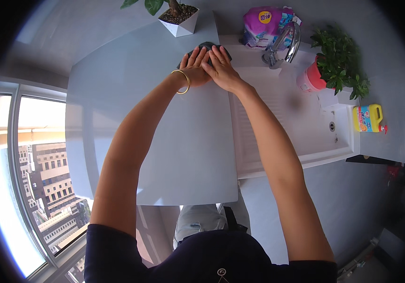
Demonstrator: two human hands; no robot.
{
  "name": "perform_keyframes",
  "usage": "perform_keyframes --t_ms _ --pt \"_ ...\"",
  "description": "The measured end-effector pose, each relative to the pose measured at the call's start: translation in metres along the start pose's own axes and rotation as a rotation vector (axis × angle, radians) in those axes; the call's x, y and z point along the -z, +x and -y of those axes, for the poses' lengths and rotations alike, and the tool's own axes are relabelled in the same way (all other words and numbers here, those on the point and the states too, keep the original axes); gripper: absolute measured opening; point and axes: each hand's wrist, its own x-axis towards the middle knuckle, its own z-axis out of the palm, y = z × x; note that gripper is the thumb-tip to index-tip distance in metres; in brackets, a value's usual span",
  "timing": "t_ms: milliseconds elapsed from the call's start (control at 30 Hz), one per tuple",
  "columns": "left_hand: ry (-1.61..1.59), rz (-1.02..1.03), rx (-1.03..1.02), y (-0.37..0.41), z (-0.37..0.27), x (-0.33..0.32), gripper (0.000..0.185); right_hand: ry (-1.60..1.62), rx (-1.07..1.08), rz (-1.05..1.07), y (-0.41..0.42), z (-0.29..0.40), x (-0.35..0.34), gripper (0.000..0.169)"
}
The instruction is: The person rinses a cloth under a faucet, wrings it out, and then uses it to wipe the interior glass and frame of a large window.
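A dark grey cloth [207,44] lies folded on a light grey worktop [188,141], at the edge beside the sink. Both of my hands hold it down, arms stretched far forward. My left hand [197,69], with a gold bangle at the wrist, presses flat on its left part with the fingers spread. My right hand [223,70] lies on the right part, its thumb overlapping the left hand. Palms and fingers hide most of the cloth.
A white faceted pot [179,28] with a plant stands behind the cloth. Right of the worktop is a white sink [294,138] with a chrome faucet [291,42]. Around it are a purple detergent bag [259,26], a plant in a pink pot [310,78] and a yellow pump bottle [367,118].
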Motion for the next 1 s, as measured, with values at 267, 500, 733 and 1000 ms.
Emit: perform_keyframes --t_ms 267,500,733,1000 --pt "-0.039 -0.056 -0.144 -0.086 -0.057 -0.044 0.075 0.288 -0.026 -0.099 -0.124 0.013 -0.027 0.075" --pt "-0.067 -0.097 -0.280 -0.219 -0.159 -0.091 0.078 0.860 -0.008 -0.056 -0.292 0.044 -0.064 0.082" --pt "-0.038 0.013 -0.221 -0.273 -0.206 -0.095 0.078 1.185 -0.083 -0.057 -0.358 0.060 -0.088 0.081" --pt "0.050 0.096 -0.311 -0.231 -0.181 -0.077 0.070 1.293 -0.139 -0.094 -0.325 0.052 -0.086 0.083"
